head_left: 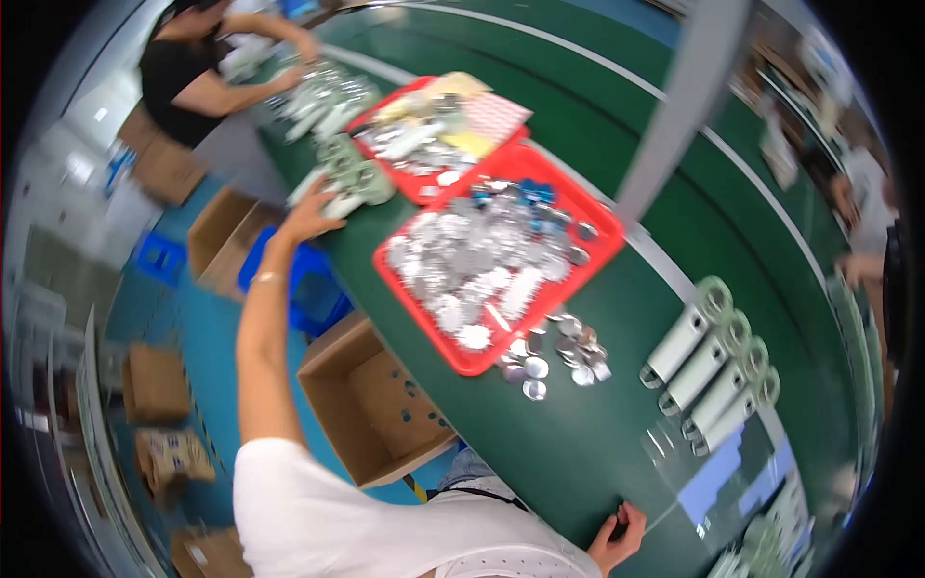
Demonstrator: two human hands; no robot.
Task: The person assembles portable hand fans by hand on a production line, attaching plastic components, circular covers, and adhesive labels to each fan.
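Note:
My left arm stretches far out to the table's left edge. The left hand [310,216] has its fingers apart around the near ends of several pale green and white handles with ring-shaped heads [362,181]; they look like handheld fan bodies. Slight blur hides how firmly the fingers touch them. My right hand [621,538] rests by the near table edge, fingers curled in, with a small dark thing or shadow between them. Four similar-looking bodies [696,349] lie in a row to its upper right. A red tray [470,364] full of silvery round discs stands mid-table.
Loose discs [578,352] lie beside the tray. A second red tray [421,189] holds parts and papers. Clear film with blue patches [713,482] lies at right. A cardboard box [371,409] and blue stool [313,294] stand below the edge. A co-worker [193,87] handles bagged parts.

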